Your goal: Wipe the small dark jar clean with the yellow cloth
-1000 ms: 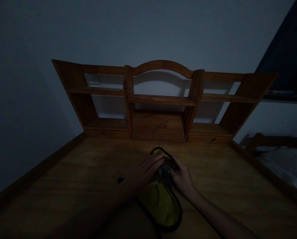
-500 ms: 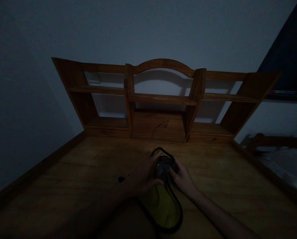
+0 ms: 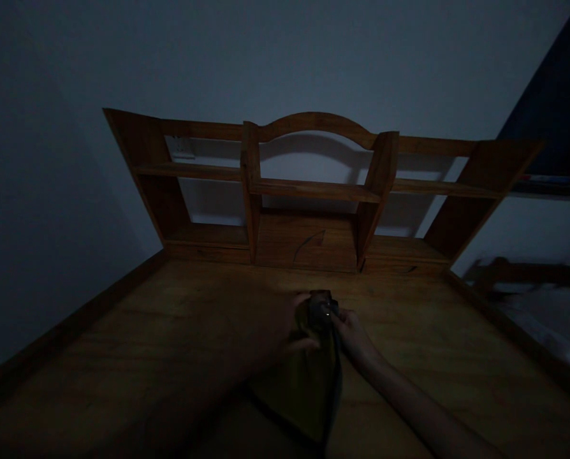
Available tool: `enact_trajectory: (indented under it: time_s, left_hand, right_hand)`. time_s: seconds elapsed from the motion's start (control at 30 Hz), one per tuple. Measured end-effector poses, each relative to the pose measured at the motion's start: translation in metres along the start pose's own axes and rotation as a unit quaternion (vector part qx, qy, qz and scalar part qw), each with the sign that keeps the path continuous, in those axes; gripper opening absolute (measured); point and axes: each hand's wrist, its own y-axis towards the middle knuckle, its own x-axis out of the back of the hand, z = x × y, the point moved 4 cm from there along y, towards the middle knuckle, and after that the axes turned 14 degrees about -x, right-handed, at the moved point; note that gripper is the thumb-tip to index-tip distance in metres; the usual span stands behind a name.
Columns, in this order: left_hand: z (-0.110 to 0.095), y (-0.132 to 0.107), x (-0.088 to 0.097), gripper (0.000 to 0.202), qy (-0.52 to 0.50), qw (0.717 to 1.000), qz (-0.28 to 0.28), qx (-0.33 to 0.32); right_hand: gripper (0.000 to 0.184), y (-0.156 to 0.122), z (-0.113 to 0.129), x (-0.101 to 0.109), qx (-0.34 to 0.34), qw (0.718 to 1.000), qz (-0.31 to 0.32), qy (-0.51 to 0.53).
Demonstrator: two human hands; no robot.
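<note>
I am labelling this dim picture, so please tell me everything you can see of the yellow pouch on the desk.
The yellow pouch looks like soft fabric, dull yellow-green with a dark border along its edge. It lies lengthwise on the wooden desk, one end near the camera, the far end lifted slightly. The left hand grips its far end from the left; the right hand pinches a small dark, shiny part at that end. The dim light hides finer details.

Desk (image 3: 180,319) lies open; shelf unit (image 3: 314,191) blocks behind.

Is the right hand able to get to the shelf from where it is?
Probably yes: the desk between the right hand and the shelf looks bare, though that hand grips the yellow pouch.
</note>
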Motion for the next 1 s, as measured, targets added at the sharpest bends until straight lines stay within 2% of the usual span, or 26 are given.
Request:
enact_trajectory:
  time_s: [0.17, 0.23, 0.37, 0.47, 0.57, 0.7, 0.87, 1.0]
  left_hand:
    - [0.003, 0.004, -0.002, 0.084, 0.029, 0.998, -0.017, -0.055]
    - [0.005, 0.005, -0.004, 0.085, 0.037, 0.997, 0.003, -0.068]
    - [0.004, 0.004, -0.009, 0.09, 0.065, 0.992, 0.062, -0.089]
    - [0.001, 0.003, -0.006, 0.088, 0.099, 0.99, 0.038, -0.097]
    - [-0.002, 0.002, -0.002, 0.087, 0.116, 0.988, 0.032, -0.097]
    - [0.0, 0.0, -0.001, 0.101, 0.108, 0.988, 0.027, -0.109]
    - [0.002, 0.002, -0.004, 0.09, 0.092, 0.984, 0.006, -0.15]
    - [0.0, 0.006, 0.0, 0.095, 0.046, 0.988, 0.02, -0.145]
  right_hand:
    - [0.051, 0.0, 0.001, 0.002, 0.014, 0.999, -0.025, -0.04]
    - [0.047, -0.001, 0.001, -0.003, 0.038, 0.997, -0.012, -0.064]
    - [0.032, -0.005, 0.005, -0.01, 0.086, 0.992, 0.023, -0.09]
    - [0.017, -0.01, 0.011, -0.012, 0.111, 0.989, 0.05, -0.085]
    - [0.024, -0.015, 0.018, -0.012, 0.131, 0.986, 0.07, -0.076]
    - [0.038, -0.02, 0.024, -0.014, 0.142, 0.984, 0.08, -0.066]
    - [0.035, -0.026, 0.029, -0.016, 0.177, 0.978, 0.079, -0.078]
    - [0.036, -0.028, 0.027, -0.015, 0.178, 0.977, 0.064, -0.096]
